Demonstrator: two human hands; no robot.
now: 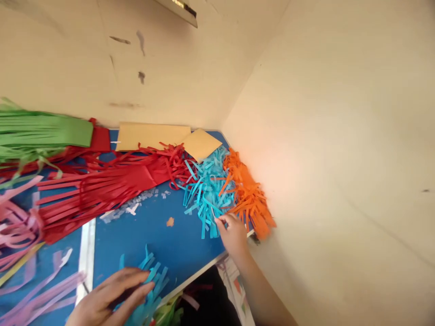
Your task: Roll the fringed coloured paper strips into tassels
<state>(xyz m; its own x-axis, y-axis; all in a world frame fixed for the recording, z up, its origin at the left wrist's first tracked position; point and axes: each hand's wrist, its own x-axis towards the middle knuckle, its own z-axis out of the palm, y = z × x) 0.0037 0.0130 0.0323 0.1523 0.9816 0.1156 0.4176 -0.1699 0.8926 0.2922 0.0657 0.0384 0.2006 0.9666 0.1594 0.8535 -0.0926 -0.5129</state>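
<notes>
A pile of light-blue fringed paper (212, 185) lies at the table's right end. My right hand (234, 233) reaches to its near edge with thumb and forefinger pinched together on the blue strips; a thin pale sliver shows at the fingertips. In the lower left, my left hand (113, 294) is over another bunch of blue fringed paper (156, 276). Its thumb and forefinger are curved with a small gap between them, and part of that bunch is hidden under the hand. Orange fringed paper (249, 194) sits just beyond my right hand, against the blue pile.
Red fringed paper (136, 179), green fringed paper (68, 131) and yellow sheets (152, 136) lie along the back of the blue table (183, 244). Pink strips (16, 222) and purple strips (50, 294) are on the left. Walls (322, 136) bound the back and right.
</notes>
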